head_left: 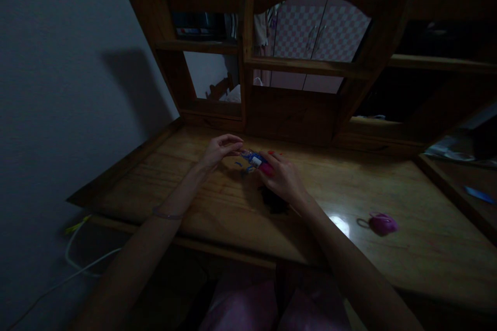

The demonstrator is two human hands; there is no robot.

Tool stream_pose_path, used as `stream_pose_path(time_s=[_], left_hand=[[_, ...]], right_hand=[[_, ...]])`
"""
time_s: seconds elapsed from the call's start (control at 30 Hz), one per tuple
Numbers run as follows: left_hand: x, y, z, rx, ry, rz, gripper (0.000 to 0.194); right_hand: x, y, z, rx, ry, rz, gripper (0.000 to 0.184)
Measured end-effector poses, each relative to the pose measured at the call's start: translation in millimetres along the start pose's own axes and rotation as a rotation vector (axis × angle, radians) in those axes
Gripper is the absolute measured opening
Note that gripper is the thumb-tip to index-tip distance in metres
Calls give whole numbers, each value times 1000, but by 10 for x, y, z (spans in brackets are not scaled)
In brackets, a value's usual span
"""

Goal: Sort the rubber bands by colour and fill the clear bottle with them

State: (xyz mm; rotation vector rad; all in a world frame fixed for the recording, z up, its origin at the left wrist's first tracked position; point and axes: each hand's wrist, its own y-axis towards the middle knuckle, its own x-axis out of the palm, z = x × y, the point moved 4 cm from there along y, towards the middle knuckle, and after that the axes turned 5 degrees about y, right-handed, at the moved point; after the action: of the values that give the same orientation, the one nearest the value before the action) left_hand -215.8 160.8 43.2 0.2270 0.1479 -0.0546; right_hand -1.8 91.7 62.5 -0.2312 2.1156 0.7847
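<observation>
In dim light, my right hand (282, 177) is closed around a small blue, white and pink object (257, 162) above the wooden desk (349, 186). My left hand (219, 149) pinches the far end of that object with thumb and fingertips. Small blue bits (238, 164) lie on the desk just under the hands. A dark thing (274, 201) lies under my right wrist; I cannot make out what it is.
A magenta pouch with a loop (381, 223) lies on the desk at the right. A wooden hutch with shelves (295, 64) rises at the back. A grey wall (58, 88) is at the left, with white cables (79, 258) below the desk edge.
</observation>
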Motion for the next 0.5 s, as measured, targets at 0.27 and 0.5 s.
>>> stream_pose_path(time_s=[0.27, 0.5], left_hand=[[-135, 8, -78, 220, 740, 53, 30], [66, -49, -161, 131, 616, -262, 30]], right_hand=[[-107, 24, 62, 55, 6, -52, 44], [-193, -2, 127, 17, -181, -253, 43]])
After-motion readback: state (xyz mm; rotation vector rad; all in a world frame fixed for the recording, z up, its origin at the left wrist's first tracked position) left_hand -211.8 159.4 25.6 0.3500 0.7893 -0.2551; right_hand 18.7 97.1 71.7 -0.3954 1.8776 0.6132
